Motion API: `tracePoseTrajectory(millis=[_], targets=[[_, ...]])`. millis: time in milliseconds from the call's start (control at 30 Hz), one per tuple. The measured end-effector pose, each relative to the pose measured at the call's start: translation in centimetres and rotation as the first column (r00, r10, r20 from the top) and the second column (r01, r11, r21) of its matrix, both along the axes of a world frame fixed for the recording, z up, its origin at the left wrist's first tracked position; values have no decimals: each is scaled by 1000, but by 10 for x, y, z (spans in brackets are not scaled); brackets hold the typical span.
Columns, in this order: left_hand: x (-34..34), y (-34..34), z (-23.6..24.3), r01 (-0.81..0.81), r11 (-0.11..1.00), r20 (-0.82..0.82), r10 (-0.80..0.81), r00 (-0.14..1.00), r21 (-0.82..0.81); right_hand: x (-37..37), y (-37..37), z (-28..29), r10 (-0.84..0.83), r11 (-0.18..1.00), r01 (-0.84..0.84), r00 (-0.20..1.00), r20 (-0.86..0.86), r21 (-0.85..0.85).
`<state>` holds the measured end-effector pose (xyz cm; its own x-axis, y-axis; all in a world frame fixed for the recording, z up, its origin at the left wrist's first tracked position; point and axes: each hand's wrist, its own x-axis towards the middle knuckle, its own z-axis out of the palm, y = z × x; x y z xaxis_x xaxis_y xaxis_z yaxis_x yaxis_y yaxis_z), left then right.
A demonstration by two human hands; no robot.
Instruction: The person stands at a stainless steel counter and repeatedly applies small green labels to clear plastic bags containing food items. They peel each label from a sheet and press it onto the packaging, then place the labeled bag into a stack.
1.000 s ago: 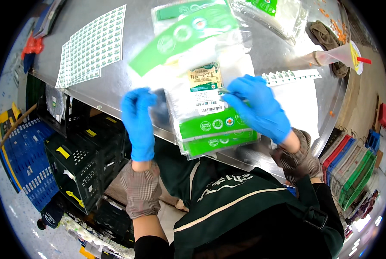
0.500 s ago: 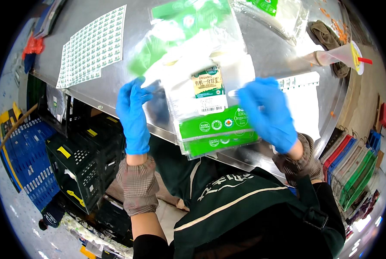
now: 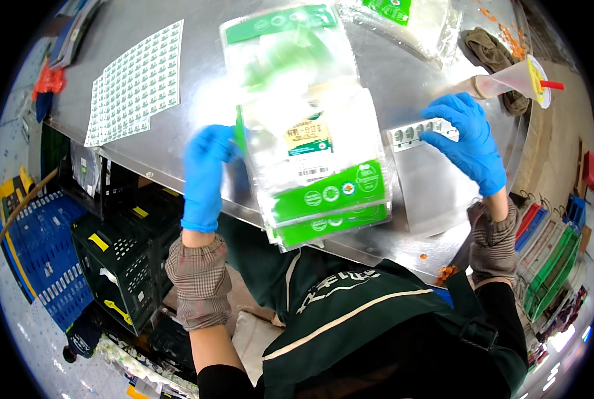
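Note:
A stack of clear plastic bags point(image 3: 337, 149) with green printed bands lies before me on the metal table. A yellow-and-green label point(image 3: 308, 137) with a white barcode part sits on the top bag. At the stack's left side, my left hand point(image 3: 207, 174), in a blue glove, has its fingers closed on a bag's green edge; motion smears the fingertips. My right hand point(image 3: 468, 141), also blue-gloved, is right of the stack. Its fingers close over the row of small labels along the upper edge of a white label sheet point(image 3: 436, 189). The fingers hide part of that row.
Small-label sheets point(image 3: 140, 80) lie at the left of the table point(image 3: 207, 40). More packed bags point(image 3: 413, 26), a brown cloth point(image 3: 489, 50) and a clear cup-like container point(image 3: 509, 81) are at the far right. Dark crates point(image 3: 120, 266) stand below left. Orange scraps point(image 3: 446, 272) lie near the edge.
My right hand has moved right, off the bags and onto the label sheet, which has shifted left and down. A bag's green edge now shows at my left fingers.

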<state>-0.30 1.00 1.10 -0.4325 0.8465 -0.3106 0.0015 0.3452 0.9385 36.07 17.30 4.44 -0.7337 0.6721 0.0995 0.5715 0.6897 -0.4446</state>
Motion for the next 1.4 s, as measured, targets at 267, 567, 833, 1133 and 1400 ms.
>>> tracePoseTrajectory(millis=[267,567,833,1133,1400], targets=[[135,62,31,168,924,-215,-97,972,344,60,26,-23,-64,910,61,998,8,-411],[218,84,10,254,959,337,-281,899,124,79,30,37,190,962,-150,968,163,-229],[222,90,7,292,956,264,-282,922,2,58,30,28,412,781,-531,834,367,329],[217,92,8,247,966,414,-197,888,-70,33,32,8,140,939,-240,921,-363,-246],[217,93,-2,405,914,326,-382,865,-2,17,25,9,171,947,-241,938,-302,-211]])
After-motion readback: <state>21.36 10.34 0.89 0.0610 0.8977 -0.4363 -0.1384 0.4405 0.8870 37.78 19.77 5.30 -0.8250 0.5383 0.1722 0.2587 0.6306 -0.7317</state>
